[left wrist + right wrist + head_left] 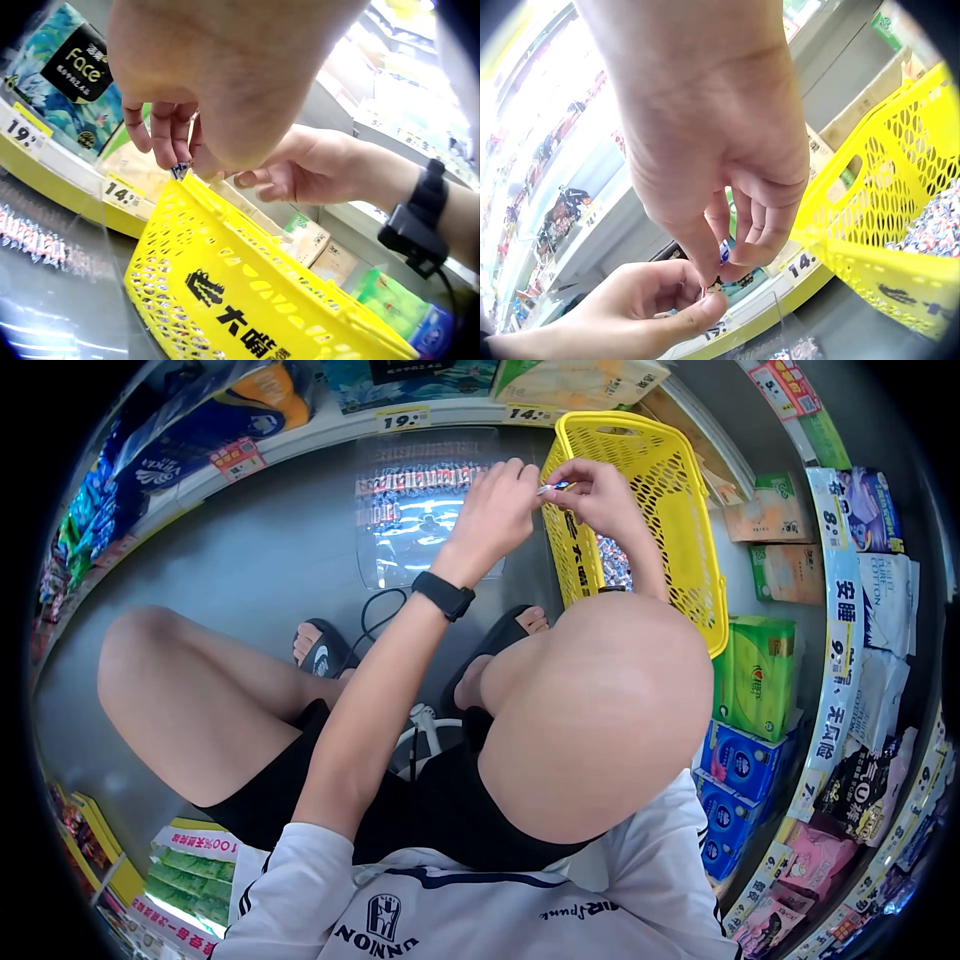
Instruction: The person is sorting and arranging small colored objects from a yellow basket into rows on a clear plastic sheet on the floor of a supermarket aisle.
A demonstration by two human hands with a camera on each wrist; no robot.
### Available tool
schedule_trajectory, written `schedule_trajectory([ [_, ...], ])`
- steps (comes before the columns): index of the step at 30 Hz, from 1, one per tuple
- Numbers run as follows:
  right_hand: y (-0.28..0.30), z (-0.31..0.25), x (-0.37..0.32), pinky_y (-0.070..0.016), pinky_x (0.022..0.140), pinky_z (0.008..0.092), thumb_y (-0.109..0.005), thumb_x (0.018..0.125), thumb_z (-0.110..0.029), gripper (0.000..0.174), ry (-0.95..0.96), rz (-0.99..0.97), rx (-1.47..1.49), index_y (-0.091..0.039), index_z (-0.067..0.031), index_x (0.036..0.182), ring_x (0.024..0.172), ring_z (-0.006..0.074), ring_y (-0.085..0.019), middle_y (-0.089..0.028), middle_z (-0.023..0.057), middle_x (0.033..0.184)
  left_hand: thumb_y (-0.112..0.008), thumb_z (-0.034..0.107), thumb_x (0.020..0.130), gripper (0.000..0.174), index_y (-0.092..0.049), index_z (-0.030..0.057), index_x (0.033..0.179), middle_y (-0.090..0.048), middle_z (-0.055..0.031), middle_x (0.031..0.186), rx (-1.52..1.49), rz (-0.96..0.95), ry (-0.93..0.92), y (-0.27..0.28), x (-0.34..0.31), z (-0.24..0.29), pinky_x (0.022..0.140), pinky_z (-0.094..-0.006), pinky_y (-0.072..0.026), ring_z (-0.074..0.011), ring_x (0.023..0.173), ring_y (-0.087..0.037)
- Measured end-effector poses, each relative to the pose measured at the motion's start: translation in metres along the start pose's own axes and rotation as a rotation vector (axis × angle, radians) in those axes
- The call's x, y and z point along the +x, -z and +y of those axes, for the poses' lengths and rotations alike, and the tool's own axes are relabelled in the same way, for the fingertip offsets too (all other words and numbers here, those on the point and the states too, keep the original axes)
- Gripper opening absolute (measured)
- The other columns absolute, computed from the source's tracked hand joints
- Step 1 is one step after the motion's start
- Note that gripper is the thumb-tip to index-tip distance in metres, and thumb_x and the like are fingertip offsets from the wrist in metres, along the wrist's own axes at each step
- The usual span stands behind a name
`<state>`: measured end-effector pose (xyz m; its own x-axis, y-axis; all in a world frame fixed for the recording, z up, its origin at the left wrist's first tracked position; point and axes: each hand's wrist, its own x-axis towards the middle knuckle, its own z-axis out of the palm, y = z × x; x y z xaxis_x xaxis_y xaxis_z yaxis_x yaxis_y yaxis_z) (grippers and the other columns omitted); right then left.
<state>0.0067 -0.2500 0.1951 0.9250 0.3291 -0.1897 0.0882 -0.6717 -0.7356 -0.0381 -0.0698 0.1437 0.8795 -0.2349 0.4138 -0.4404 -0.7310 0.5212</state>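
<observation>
A small wrapped candy with a blue and white wrapper is between my two hands, beside the yellow basket's near-left rim. My left hand pinches one end of it, and my right hand pinches the other. In the left wrist view, a bit of wrapper shows under the left fingertips. Fingers hide most of the candy in the right wrist view. Many similar candies lie inside the yellow basket. More wrapped candies are lined up in rows on a clear plastic sheet on the floor.
Shelves with tissue packs and price tags surround me. Blue packs stand low on the right. My bent knee rises next to the basket. A dark cable lies near my sandals.
</observation>
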Motion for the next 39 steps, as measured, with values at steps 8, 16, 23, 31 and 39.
schedule_trajectory([
  [8,-0.076,-0.015,0.053,-0.0576,0.075,0.0374,-0.085,0.082,-0.017,0.025,0.214,-0.172,-0.157,-0.076,-0.0053,0.102,0.077,0.0258,-0.072,-0.075,0.0112,0.082,-0.064,0.013,0.098,0.019,-0.058,-0.0041,0.101,-0.068,-0.0249,0.102,-0.195,-0.022,0.319,0.016,-0.056,-0.053,0.08,-0.0557,-0.0489,-0.0474,0.095,-0.064],
  [16,-0.129,0.003,0.074,-0.0575,0.074,0.037,-0.084,0.083,-0.014,0.02,0.238,-0.267,-0.21,-0.077,-0.0059,0.1,0.079,0.0233,-0.073,-0.076,0.0114,0.088,-0.068,0.016,0.096,0.021,-0.062,-0.0031,0.101,-0.07,-0.0273,0.096,-0.133,-0.059,0.456,0.0,-0.087,-0.086,0.079,-0.0557,-0.0502,-0.0481,0.091,-0.066],
  [23,-0.162,0.009,0.073,-0.0576,0.08,0.0414,-0.085,0.083,-0.017,0.034,0.197,-0.173,-0.203,-0.072,-0.0062,0.113,0.086,0.0319,-0.074,-0.076,0.0153,0.09,-0.071,0.022,0.095,0.027,-0.063,-0.0036,0.1,-0.07,-0.0265,0.086,-0.233,0.007,0.707,-0.021,-0.105,-0.1,0.074,-0.0545,-0.0514,-0.0483,0.086,-0.068],
  [31,-0.207,0.021,0.095,-0.059,0.083,0.0396,-0.082,0.084,-0.016,0.031,-0.035,-0.161,0.011,-0.073,-0.004,0.111,0.092,0.0299,-0.077,-0.079,0.0146,0.091,-0.066,0.02,0.098,0.027,-0.061,-0.0066,0.099,-0.069,-0.0319,0.097,-0.229,-0.074,0.808,-0.031,-0.11,-0.126,0.079,-0.0588,-0.0537,-0.0523,0.093,-0.067],
  [39,-0.247,0.032,0.136,-0.06,0.077,0.038,-0.075,0.079,-0.009,0.024,-0.043,-0.159,-0.012,-0.076,-0.005,0.103,0.082,0.0275,-0.078,-0.078,0.0126,0.082,-0.073,0.017,0.092,0.033,-0.056,-0.0051,0.109,-0.066,-0.0305,0.109,-0.131,0.01,0.876,-0.044,-0.112,-0.149,0.081,-0.0547,-0.0525,-0.0493,0.098,-0.067],
])
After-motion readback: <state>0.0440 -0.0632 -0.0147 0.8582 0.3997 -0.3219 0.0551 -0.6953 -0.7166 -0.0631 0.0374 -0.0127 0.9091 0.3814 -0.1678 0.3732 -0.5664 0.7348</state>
